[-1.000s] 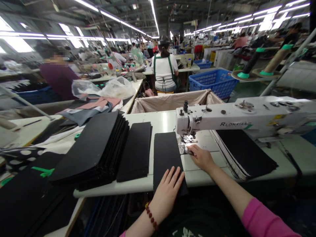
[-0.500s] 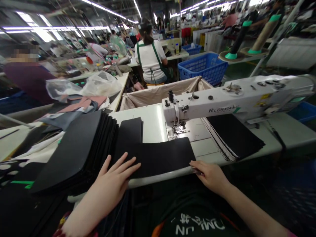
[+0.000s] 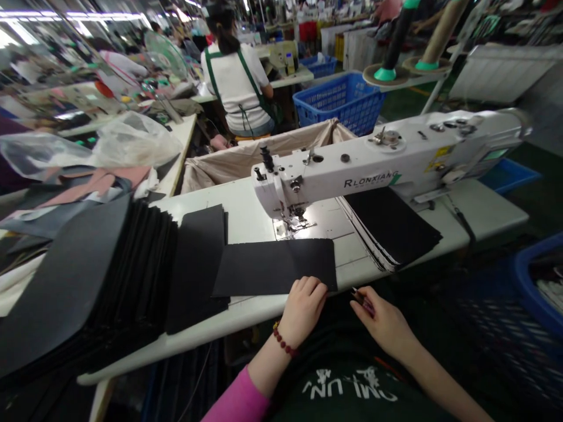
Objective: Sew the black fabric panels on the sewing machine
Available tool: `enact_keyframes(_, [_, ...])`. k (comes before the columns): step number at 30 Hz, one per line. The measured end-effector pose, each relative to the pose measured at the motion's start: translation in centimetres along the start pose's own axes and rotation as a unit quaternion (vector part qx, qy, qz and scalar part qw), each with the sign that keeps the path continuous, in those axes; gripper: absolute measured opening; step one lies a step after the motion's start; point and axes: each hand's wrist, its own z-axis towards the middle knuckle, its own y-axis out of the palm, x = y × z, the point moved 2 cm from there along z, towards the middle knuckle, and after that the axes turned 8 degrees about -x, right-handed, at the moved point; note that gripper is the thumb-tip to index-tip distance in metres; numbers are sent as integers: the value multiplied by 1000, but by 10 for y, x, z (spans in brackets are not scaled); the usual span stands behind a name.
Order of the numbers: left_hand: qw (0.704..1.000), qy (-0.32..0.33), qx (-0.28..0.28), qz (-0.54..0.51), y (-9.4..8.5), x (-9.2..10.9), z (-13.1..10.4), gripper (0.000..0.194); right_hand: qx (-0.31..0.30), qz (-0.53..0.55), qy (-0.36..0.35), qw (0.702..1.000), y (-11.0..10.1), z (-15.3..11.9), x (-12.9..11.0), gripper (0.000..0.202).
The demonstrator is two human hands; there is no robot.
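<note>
Nearest the body, the left hand (image 3: 303, 302), with a dark red bead bracelet (image 3: 282, 341) at its wrist, rests curled on the near edge of a flat, matte black rectangular fabric panel (image 3: 275, 266); the knuckles are bent over the hem, but whether the fingers pinch the cloth cannot be told. Just to its right, off the edge of the white counter (image 3: 246, 310), the right hand (image 3: 383, 322) is closed around a small slim tool with a dark purplish handle (image 3: 363, 299), its tip pointing toward the panel's near right corner without touching it. The panel lies crosswise on the counter, clear of the needle, so it appears to be between seams, with more stitching or trimming likely left; that is a judgement only. Left of the left hand sits a short pile of similar black panels (image 3: 197, 264), and beyond that a much taller fanned stack of stiff black sheets (image 3: 88, 281), smooth-faced with crisp layered edges. Just past the panel stands the white long-arm sewing machine (image 3: 373, 167), glossy enamel with a metal presser foot. Under its arm, beyond the right hand, lies another stack of black pieces with pale edges (image 3: 391, 225). Farther off are a beige cloth-lined bin (image 3: 264, 155), a blue plastic lattice crate (image 3: 341, 99) and a seated person in a white top and green apron straps (image 3: 235, 82).
</note>
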Motion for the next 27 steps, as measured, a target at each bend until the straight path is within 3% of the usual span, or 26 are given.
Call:
enact_keyframes(11, [985,-6,38,-168,-5,-3,-12,6,-26,-86,-98,991,12,8,-39,12])
enact_keyframes(18, [987,9,27,-160,-3,-1,-13,11,-9,-138,-76,987,24,17,-35,19])
enact_keyframes(23, [984,31,23,-174,-12,-8,-20,10,15,-148,-70,986,15,18,-29,23])
enact_keyframes(27, [990,28,48,-128,-19,-16,-25,41,36,-163,-107,980,11,28,-27,34])
